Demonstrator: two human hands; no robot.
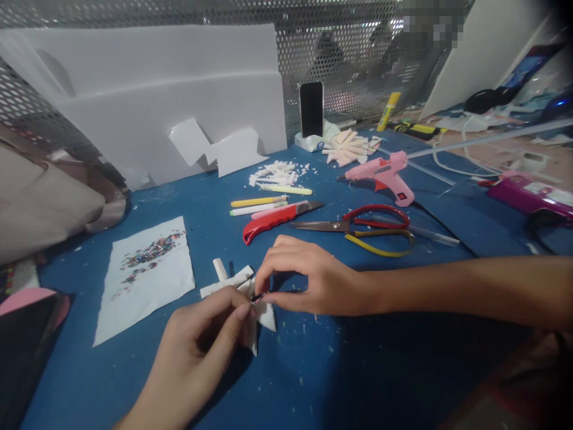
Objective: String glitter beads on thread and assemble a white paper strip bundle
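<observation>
My left hand (192, 343) comes from the lower left, its thumb and index finger pinched together. My right hand (316, 278) reaches in from the right, and its thumb and index finger meet the left fingertips. Between the two pinches is a small dark piece (256, 297), too small to name. White strips (230, 283) of paper or foam lie crossed beneath and behind the fingers. Left of them, a white paper sheet (147, 286) carries a scatter of tiny multicoloured bits (154, 252).
Beyond my hands lie a red-handled knife (273, 222), scissors (349, 227), several markers (259, 202) and a pink glue gun (380, 175). White scraps (280, 173) are piled behind. A phone (311, 110) stands upright before a perforated metal panel (358, 60); white boards (179, 101) lean there.
</observation>
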